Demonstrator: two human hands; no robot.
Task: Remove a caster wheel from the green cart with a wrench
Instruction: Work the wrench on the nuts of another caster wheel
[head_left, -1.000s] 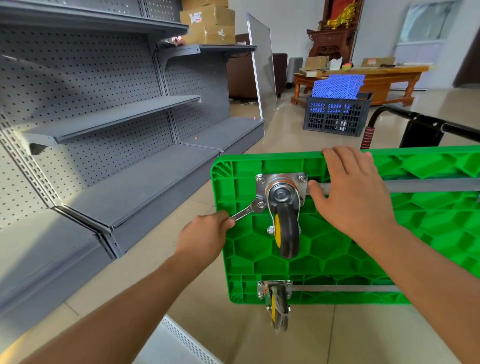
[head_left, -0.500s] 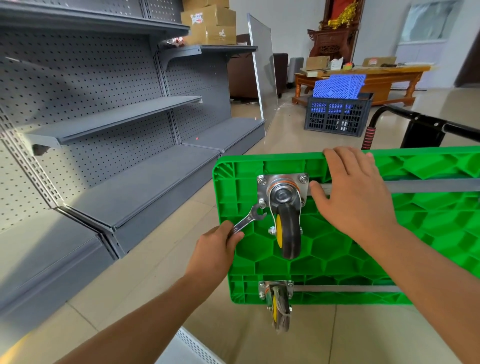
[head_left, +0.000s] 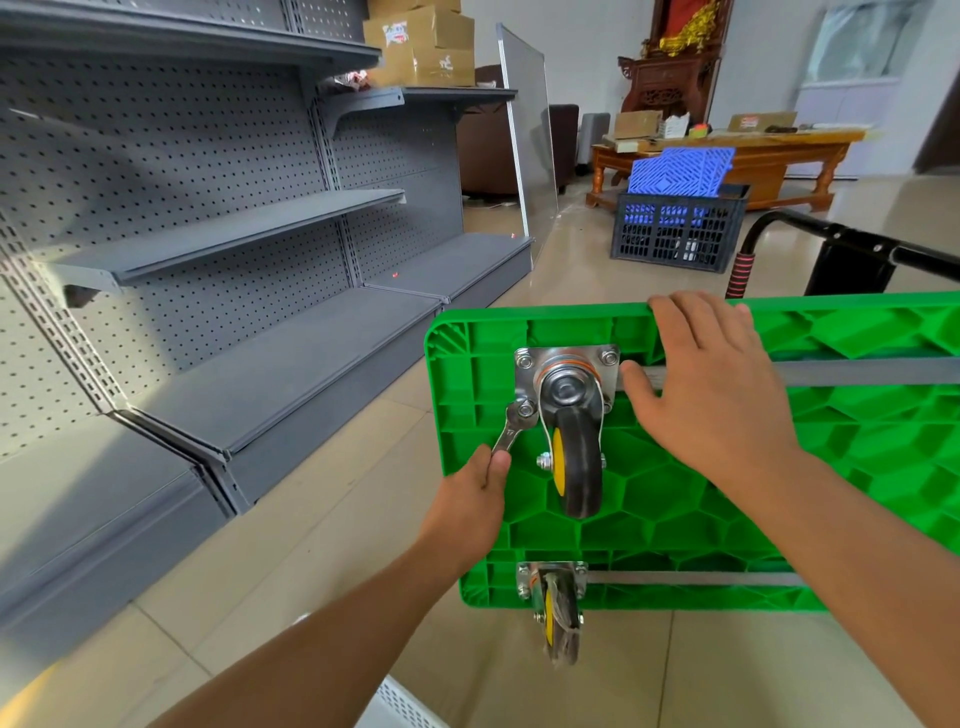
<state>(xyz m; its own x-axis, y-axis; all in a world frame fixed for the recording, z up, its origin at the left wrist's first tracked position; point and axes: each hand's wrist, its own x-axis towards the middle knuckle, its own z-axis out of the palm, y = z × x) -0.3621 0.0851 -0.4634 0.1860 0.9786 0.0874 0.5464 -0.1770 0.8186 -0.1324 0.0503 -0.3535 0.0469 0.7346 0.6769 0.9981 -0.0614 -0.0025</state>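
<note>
The green cart (head_left: 857, 467) stands tipped on its edge, its ribbed underside facing me. A caster wheel (head_left: 577, 467) with a yellow hub hangs from a steel plate bolted near the cart's upper left corner. My left hand (head_left: 475, 499) grips the handle of a steel wrench (head_left: 511, 427), whose head sits on the plate's lower left bolt. My right hand (head_left: 711, 400) lies flat against the underside just right of the plate, fingers reaching the top edge. A second caster wheel (head_left: 558, 618) sits at the lower left corner.
Grey pegboard shelving (head_left: 234, 244) runs along the left. A dark crate (head_left: 678, 228) with blue plastic pieces stands on the tiled floor behind the cart. The cart's black handle (head_left: 852, 249) sticks out at upper right. A wooden table (head_left: 753, 150) is further back.
My left hand has swung the wrench handle downward and to the right, from nearly horizontal to steeply angled, with its head staying on the lower left bolt. My right hand has stayed put.
</note>
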